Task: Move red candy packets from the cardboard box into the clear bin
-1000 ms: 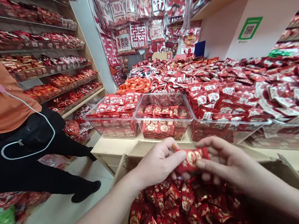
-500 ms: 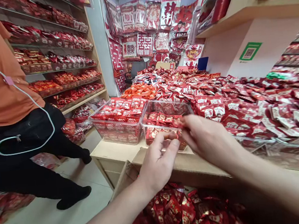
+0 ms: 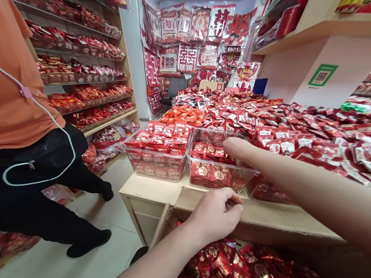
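Plainly, red-and-gold packets [image 3: 207, 173] stand in rows inside a clear bin [image 3: 213, 135] on the pale counter [image 3: 143, 192]. The right hand [image 3: 236, 147] reaches over the bin's right part, its fingertips pointing down out of sight (whether they grip anything, I cannot tell). Nearer, the left hand [image 3: 218, 211] hangs above a cardboard carton [image 3: 283, 230], fingers curled with a narrow gap at the thumb; whether it holds something is unclear. Loose red packets [image 3: 220, 269] lie jumbled in the carton. Just left of the bin sits another filled bin [image 3: 133, 160]; packets heap [image 3: 336, 139] to the right. Far left stands a person in orange [image 3: 1, 79], near stocked shelves [image 3: 105, 125].
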Tool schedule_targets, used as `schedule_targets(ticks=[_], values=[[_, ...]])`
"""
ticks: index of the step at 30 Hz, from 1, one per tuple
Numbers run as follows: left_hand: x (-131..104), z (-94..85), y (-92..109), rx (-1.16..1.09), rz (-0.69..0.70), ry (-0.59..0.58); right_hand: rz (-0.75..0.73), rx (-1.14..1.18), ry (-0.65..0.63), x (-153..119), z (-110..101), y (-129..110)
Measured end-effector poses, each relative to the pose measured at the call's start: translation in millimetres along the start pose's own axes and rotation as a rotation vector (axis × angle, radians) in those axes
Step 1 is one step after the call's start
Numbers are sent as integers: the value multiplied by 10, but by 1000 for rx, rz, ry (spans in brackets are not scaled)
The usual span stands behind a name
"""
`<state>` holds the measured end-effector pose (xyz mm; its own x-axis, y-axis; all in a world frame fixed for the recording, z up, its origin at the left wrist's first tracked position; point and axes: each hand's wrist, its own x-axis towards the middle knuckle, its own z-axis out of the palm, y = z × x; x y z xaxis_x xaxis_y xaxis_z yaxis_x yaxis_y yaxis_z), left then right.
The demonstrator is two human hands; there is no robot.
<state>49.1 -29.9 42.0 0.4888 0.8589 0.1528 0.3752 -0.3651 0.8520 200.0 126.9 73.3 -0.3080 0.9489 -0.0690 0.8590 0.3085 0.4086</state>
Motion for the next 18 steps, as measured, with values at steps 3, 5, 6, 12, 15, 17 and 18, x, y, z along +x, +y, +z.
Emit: schedule_targets(ticks=[3, 5, 6, 12, 15, 17, 18], values=[[-8, 4, -16, -7, 9, -31, -23, -18, -95, 79, 70, 7], [-8, 3, -23, -15, 9, -50, -28, -29, -162, 144, 83, 17], [-7, 1, -24, -16, 9, -56, -30, -35, -189, 174, 80, 21], [-15, -26, -18, -22, 15, -97, -27, -36, -241, 225, 27, -2], [-17, -26, -23, -3, 21, -90, 5, 2, -195, 192, 16, -28], [-17, -22, -27, 6, 27, -79, 36, 26, -163, 177, 14, -47], [-17, -21, -28, 10, 28, -73, 48, 37, -152, 175, 15, -57]])
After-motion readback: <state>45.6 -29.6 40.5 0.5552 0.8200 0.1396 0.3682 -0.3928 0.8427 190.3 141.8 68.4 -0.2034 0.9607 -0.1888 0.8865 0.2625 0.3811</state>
